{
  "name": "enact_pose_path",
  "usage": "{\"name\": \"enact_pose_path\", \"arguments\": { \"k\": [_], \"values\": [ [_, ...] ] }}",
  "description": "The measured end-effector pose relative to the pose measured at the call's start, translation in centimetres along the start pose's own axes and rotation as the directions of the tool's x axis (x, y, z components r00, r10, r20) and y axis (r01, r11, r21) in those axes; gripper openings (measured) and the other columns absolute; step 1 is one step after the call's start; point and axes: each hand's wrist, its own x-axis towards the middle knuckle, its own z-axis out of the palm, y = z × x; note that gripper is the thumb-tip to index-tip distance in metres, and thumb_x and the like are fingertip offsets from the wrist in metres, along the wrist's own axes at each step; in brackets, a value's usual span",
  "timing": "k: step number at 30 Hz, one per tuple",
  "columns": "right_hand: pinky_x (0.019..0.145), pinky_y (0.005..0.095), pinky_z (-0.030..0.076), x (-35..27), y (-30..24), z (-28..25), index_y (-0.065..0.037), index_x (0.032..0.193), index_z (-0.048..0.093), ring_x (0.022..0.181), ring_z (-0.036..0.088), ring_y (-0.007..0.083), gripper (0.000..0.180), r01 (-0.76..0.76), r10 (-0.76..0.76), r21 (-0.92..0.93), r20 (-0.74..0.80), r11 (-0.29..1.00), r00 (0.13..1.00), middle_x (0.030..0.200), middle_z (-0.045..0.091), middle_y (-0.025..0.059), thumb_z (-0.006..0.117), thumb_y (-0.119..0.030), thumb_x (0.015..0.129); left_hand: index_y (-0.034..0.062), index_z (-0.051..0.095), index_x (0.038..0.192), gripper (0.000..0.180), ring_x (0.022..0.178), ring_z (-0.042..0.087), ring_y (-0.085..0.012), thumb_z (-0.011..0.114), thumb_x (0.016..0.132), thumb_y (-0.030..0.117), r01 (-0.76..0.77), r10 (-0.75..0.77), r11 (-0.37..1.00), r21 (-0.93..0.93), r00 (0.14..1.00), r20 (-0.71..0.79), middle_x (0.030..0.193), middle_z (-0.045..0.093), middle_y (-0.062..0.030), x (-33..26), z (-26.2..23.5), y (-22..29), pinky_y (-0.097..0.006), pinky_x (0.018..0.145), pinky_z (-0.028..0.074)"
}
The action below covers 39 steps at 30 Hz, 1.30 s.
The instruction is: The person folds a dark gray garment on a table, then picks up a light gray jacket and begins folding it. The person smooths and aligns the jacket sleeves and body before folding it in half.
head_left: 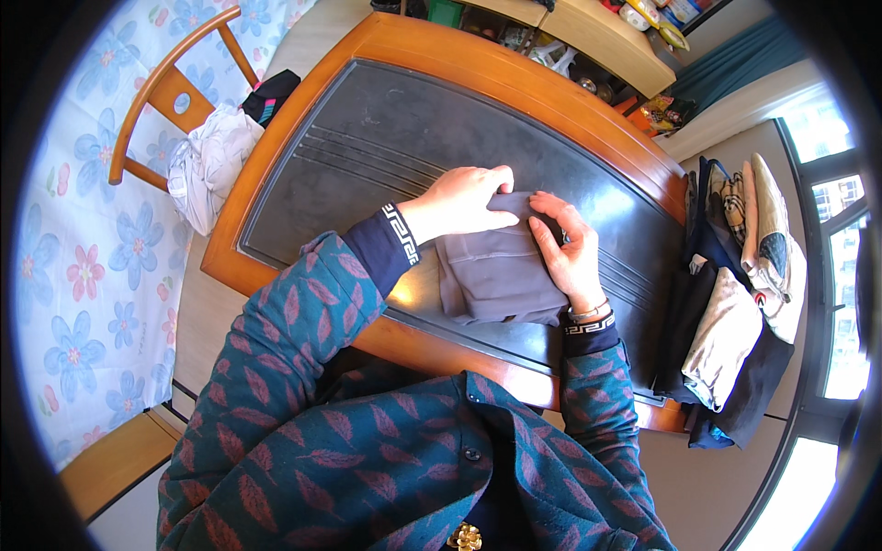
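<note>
A grey-brown folded garment lies in a thick, compact bundle on the table in front of me; its exact kind does not show. My left hand is at its far left edge, thumb on top and fingers curled around the fold. At the far right corner, my right hand has its thumb and fingers bent over the cloth. Both hands hold the bundle, with their fingertips close together. Some fingers of each hand are partly hidden.
The wooden table has a dark inset top. Stacked folded clothes stand at its right end by the window. At the left, a wooden chair bears a white cloth. Shelves with packages line the far side.
</note>
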Motion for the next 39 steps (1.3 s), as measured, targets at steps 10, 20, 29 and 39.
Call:
{"name": "enact_pose_path", "arguments": {
  "k": [10, 20, 29, 39],
  "values": [
    [0.098, 0.0375, 0.051, -0.1, 0.2, 0.0, -0.001, 0.105, 0.071, 0.110, 0.066, 0.0309, 0.018, 0.018, -0.022, -0.060, -0.067, 0.998, 0.998, 0.113, 0.070, 0.0164, 0.070, -0.004, 0.087, 0.0061, 0.065, 0.117, 0.043, 0.101, 0.067, -0.0368, 0.076, 0.083, 0.030, -0.034, 0.029, 0.997, -0.065, 0.997, -0.066, 0.107, 0.071, -0.0185, -0.1, 0.4, 0.3, -0.043, 0.088, 0.053],
    [0.099, 0.0376, 0.050, -0.2, 0.1, -0.4, -0.004, 0.114, 0.070, 0.117, 0.063, 0.0324, 0.026, -0.040, 0.035, -0.161, -0.033, 0.986, 0.999, 0.133, 0.063, 0.0150, 0.072, -0.013, 0.089, 0.0062, 0.064, 0.120, 0.042, 0.120, 0.058, -0.0351, 0.075, 0.084, 0.026, 0.075, 0.060, 0.965, 0.252, 0.871, -0.488, 0.126, 0.063, -0.0163, 0.2, -0.7, -0.2, -0.043, 0.097, 0.049],
    [0.103, 0.0382, 0.047, -0.2, 0.6, 0.2, -0.003, 0.115, 0.069, 0.122, 0.061, 0.0309, 0.024, -0.061, 0.055, -0.144, -0.042, 0.988, 0.998, 0.133, 0.063, 0.0153, 0.063, -0.002, 0.092, 0.0033, 0.047, 0.145, 0.068, 0.147, 0.032, -0.0345, 0.065, 0.092, 0.042, -0.284, 0.334, 0.907, 0.309, 0.935, -0.121, 0.154, 0.043, -0.0174, -0.2, 2.7, 0.9, -0.050, 0.121, 0.022],
    [0.101, 0.0370, 0.048, -0.3, 0.9, 0.4, -0.002, 0.115, 0.067, 0.115, 0.065, 0.0308, 0.030, -0.121, 0.099, -0.152, -0.146, 0.981, 0.984, 0.123, 0.068, 0.0172, 0.057, 0.000, 0.087, 0.0028, 0.049, 0.144, 0.067, 0.149, 0.030, -0.0335, 0.064, 0.093, 0.044, -0.269, 0.315, 0.912, 0.311, 0.943, -0.108, 0.155, 0.041, -0.0169, -0.2, 2.8, 0.6, -0.050, 0.122, 0.020]
  ]
}}
